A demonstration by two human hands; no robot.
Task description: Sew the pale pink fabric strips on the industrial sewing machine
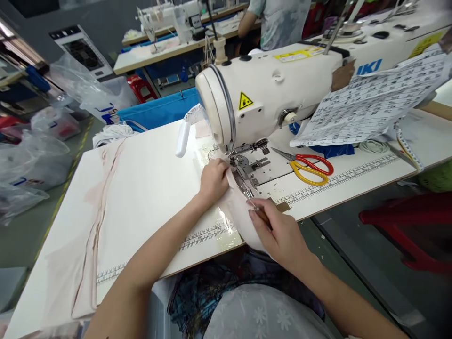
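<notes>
My left hand (213, 181) lies on a pale pink fabric piece (237, 207) just left of the presser foot (243, 170) of a white sewing machine (268, 94), fingers curled and pressing the cloth flat. Nearer the table's front edge, my right hand (275, 230) pinches the same fabric, thumb and forefinger closed on its edge. The cloth runs from under the needle down over the table edge toward my lap.
Red and yellow scissors (310, 168) lie right of the needle plate. A printed sheet (374, 101) leans on the machine arm. Long pink fabric strips (97, 212) lie on the white table (148, 188) at left. Plastic bags (31, 160) sit on the floor; another person (278, 21) works behind.
</notes>
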